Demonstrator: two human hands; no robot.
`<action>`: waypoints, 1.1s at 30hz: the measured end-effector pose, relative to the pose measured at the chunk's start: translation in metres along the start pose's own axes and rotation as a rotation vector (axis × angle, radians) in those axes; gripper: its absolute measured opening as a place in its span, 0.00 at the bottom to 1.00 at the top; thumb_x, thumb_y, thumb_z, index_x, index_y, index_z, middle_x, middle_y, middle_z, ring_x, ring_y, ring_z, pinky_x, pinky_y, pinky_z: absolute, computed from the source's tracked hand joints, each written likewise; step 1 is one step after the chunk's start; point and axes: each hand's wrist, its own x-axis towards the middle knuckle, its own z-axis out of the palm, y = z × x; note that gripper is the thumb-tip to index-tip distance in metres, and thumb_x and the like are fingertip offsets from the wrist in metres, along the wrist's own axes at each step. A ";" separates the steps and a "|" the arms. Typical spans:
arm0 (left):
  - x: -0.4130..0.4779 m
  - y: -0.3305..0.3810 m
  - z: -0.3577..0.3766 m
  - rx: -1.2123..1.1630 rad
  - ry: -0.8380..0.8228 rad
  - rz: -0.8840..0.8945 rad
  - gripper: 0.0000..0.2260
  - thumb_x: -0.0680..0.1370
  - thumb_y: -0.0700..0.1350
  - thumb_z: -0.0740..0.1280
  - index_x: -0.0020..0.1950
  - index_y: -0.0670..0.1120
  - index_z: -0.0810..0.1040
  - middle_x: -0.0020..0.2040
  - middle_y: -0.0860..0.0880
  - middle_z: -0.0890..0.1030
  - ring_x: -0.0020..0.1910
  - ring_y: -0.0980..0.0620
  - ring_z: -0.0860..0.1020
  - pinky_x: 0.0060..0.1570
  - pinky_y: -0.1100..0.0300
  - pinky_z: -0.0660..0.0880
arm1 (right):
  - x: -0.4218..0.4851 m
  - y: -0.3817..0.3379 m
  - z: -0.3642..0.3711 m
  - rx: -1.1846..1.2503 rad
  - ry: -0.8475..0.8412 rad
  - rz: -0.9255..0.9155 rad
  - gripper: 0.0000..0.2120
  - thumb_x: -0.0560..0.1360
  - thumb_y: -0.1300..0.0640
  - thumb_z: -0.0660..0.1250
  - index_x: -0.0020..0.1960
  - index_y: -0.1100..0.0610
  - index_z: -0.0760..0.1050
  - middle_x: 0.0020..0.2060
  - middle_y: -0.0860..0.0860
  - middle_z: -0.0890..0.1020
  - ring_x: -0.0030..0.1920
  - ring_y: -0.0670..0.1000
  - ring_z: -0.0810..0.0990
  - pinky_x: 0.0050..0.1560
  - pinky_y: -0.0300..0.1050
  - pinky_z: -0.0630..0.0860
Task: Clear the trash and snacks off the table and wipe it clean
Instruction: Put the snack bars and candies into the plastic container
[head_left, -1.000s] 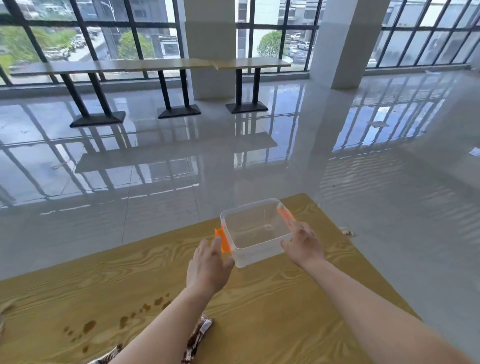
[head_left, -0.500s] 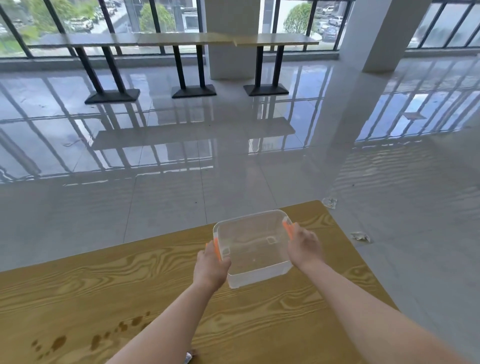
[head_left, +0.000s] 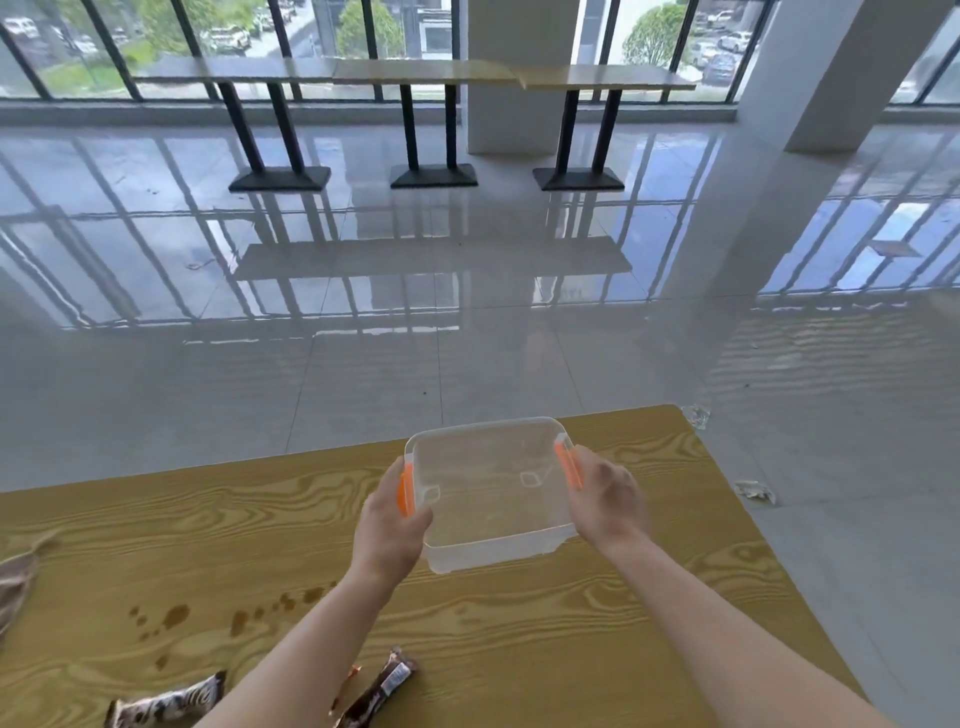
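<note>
- 2 hands grip a clear plastic container (head_left: 493, 499) by its opposite sides, held over the far part of the wooden table (head_left: 649, 613); whether its base touches the tabletop cannot be told.
- Left hand (head_left: 392, 525) is wrapped round the container's left wall, thumb over the orange clip (head_left: 406, 491), forearm running back toward the lower left.
- Right hand (head_left: 605, 499) clasps the right wall, fingers curled beside the other orange latch (head_left: 567, 465), forearm stretching back toward the lower right.
- Nothing shows inside the container; its mouth faces up.
- Nearer than the container, between the 2 forearms, lies a brown snack wrapper (head_left: 382, 693); a second striped wrapper (head_left: 166, 704) lies left of it.
- Left of the container and closer in, brown spill spots (head_left: 176, 616) dot the wood.
- Far left of the container, a crumpled cloth (head_left: 15, 582) sits at the table's edge.
- Right of the container, off the table, 2 scraps of litter (head_left: 756, 491) lie on the glossy floor.
</note>
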 end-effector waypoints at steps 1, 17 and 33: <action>-0.003 -0.003 -0.006 -0.020 0.006 0.001 0.29 0.76 0.42 0.70 0.73 0.60 0.65 0.55 0.56 0.77 0.54 0.49 0.78 0.52 0.47 0.79 | -0.003 -0.004 -0.001 0.010 0.013 -0.024 0.16 0.82 0.45 0.53 0.40 0.50 0.68 0.31 0.45 0.74 0.39 0.59 0.76 0.34 0.48 0.64; -0.091 -0.065 -0.124 -0.126 0.301 -0.060 0.31 0.75 0.40 0.70 0.75 0.58 0.65 0.59 0.53 0.78 0.54 0.48 0.78 0.47 0.46 0.82 | -0.059 -0.117 0.030 0.038 -0.085 -0.411 0.09 0.80 0.56 0.63 0.55 0.56 0.80 0.37 0.54 0.85 0.34 0.56 0.80 0.30 0.45 0.69; -0.279 -0.227 -0.300 -0.149 0.667 -0.303 0.24 0.77 0.39 0.65 0.70 0.58 0.72 0.56 0.47 0.80 0.51 0.46 0.78 0.50 0.47 0.76 | -0.263 -0.256 0.160 0.151 -0.322 -0.711 0.09 0.71 0.57 0.70 0.50 0.47 0.76 0.38 0.43 0.83 0.37 0.52 0.78 0.37 0.44 0.71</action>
